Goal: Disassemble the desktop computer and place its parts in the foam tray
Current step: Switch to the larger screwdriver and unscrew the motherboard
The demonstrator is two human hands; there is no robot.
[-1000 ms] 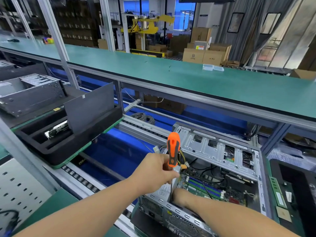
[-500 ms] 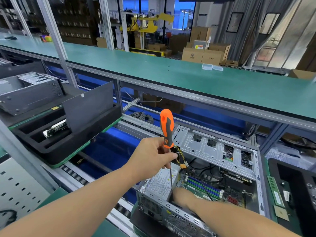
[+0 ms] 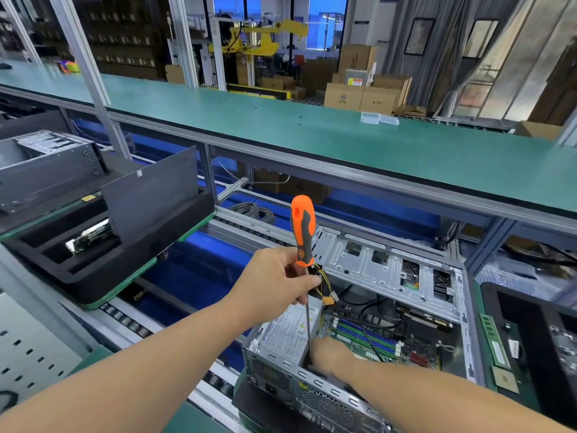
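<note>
The left hand (image 3: pixel 274 281) is pinching an upright screwdriver (image 3: pixel 303 242) by its shaft, tip down inside the open computer (image 3: pixel 359 332). The right hand (image 3: pixel 332 351) is reaching inside the case; its grip is hidden.

- The screwdriver (image 3: pixel 303 232) now stands higher than a second ago: its orange handle rises well clear of the left hand (image 3: pixel 274 281), toward 12 o'clock, where earlier the handle sat low against the fingers.
- The left hand's grip has slid down, from the handle to the handle's base and the top of the bare shaft.
- More of the thin shaft shows below the hand, running toward 6 o'clock down to the power supply (image 3: pixel 288 334).
- The right hand (image 3: pixel 332 350) is a little more exposed at the shaft's tip inside the computer case (image 3: pixel 390 270).
</note>
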